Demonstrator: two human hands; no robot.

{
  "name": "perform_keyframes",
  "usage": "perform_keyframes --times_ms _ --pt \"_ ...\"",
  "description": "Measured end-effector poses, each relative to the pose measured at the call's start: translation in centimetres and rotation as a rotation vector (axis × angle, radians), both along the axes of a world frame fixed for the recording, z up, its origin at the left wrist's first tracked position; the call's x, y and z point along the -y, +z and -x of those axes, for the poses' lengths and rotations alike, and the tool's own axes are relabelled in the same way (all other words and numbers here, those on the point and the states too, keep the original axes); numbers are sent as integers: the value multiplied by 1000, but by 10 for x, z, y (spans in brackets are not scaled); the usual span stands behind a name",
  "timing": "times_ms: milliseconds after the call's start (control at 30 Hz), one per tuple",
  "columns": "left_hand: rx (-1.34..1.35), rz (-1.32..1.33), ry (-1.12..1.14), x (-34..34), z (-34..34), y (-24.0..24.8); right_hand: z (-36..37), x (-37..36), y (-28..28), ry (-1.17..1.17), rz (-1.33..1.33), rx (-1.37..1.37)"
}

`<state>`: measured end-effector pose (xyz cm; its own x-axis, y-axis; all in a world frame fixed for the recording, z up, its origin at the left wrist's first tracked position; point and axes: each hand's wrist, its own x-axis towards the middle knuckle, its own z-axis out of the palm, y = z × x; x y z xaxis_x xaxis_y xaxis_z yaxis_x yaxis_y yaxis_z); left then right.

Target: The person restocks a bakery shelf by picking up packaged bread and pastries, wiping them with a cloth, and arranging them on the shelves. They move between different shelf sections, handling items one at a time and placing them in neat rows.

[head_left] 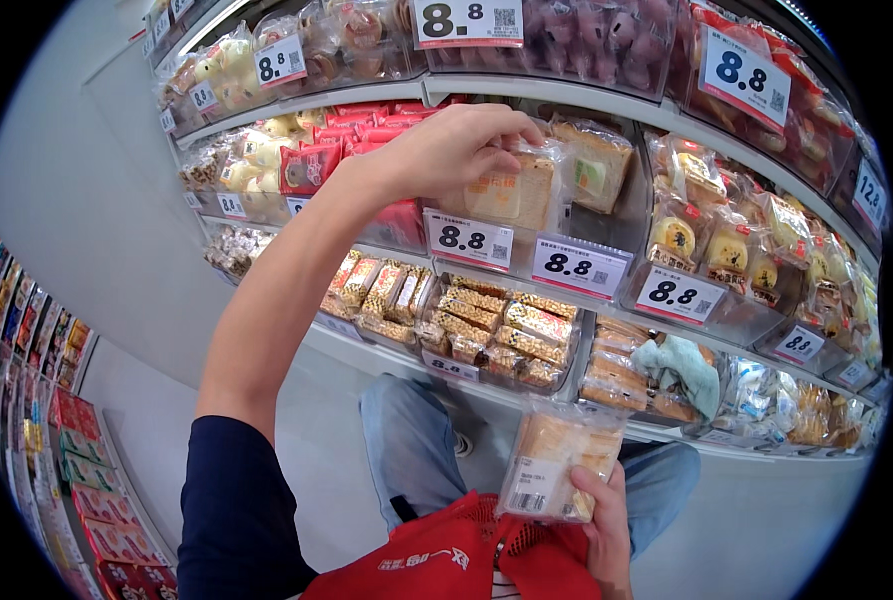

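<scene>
Plainly, the front loaf (526, 200) is our landmark: it stands bagged, roughly upright, in a clear bin (591, 224) behind a price tag (469, 240). Our left hand (471, 150) reaches over its top from the left, fingers curled at the wrapper; whether they grasp it or merely press on it, the view does not let us say. Just beside it, to its right and a little behind, the back loaf (596, 165) leans in its own bag. Well below it, our right hand (608, 510) grasps the held loaf (556, 450), thumb across its face, near our red vest (416, 550).

As we judge it, the work is partway along: two loaves stand in the bin, while the held loaf is outside it. Left to do, it seems, are settling the front loaf and dealing with the held loaf; whether that one belongs in or out, nothing visible decides.

Farther out, red packets (311, 167) lie left of the front loaf, buns (726, 250) to its right, snack bars (536, 322) below it, and a pale cloth (681, 370) lower right of it.
</scene>
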<state>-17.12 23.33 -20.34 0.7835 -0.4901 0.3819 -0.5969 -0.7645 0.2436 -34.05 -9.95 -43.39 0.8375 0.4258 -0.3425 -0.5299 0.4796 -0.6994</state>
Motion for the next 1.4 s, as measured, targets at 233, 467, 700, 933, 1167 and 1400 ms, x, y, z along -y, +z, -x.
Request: perform_keyframes --times_ms 233,467,700,933,1167,1400 --pt "-86 -44 -4 -9 -3 -28 0 -4 -1 -1 -26 -16" --pt "-94 -127 47 -5 7 -27 -1 -4 0 5 -49 -20" --pt "141 26 48 30 -32 -26 -1 1 -7 16 -17 -15" --pt "209 -302 199 78 -103 -40 5 3 2 -13 -26 -40" --pt "123 -502 189 89 -112 -37 11 13 4 -80 45 -27" --pt "293 -340 -183 55 -75 -19 3 16 -4 -32 -57 -72"
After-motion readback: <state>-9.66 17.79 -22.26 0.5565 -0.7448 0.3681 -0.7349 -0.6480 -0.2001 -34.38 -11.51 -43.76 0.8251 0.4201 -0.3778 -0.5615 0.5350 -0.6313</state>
